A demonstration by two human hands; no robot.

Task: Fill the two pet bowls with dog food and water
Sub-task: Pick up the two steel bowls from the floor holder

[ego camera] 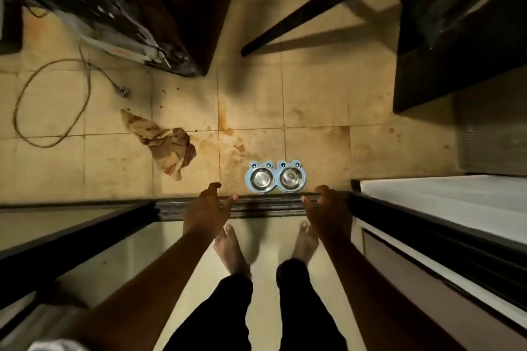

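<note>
Tech 1: Nearest the camera are two legs in black trousers (258, 310) and two bare feet (229, 251) standing on a pale floor (182, 279) inside a doorway. State the hand positions.

Tech 2: Left hand (206, 209) is extended forward and down, over the dark door track (256, 206). Its fingers (229, 198) are spread and loosely bent, released, holding nothing. Right hand (328, 208) is extended likewise, over the right end of the track. Its fingers (309, 202) are relaxed and hold nothing.

Tech 1: Location of the task item?

Tech 2: Double pet bowl stand (275, 177), light blue with small ear shapes on its far edge, rests on the tiled floor (313, 122) just beyond the door track, between the two hands. It carries two steel bowls side by side: left bowl (261, 178) and right bowl (291, 177). Both show bare metal; no food is visible in either. Whether either holds water cannot be told.

Tech 1: Other items on the tiled floor?

Tech 2: Crumpled cloth (168, 145) lies left of the stand, well apart from it. Looped cable (51, 102) lies near the left edge. Dark furniture leg (308, 8) slants across the far side. Brown stains (228, 128) mark the tiles just beyond the stand. Dark cabinet (182, 3) stands at the far left.
</note>
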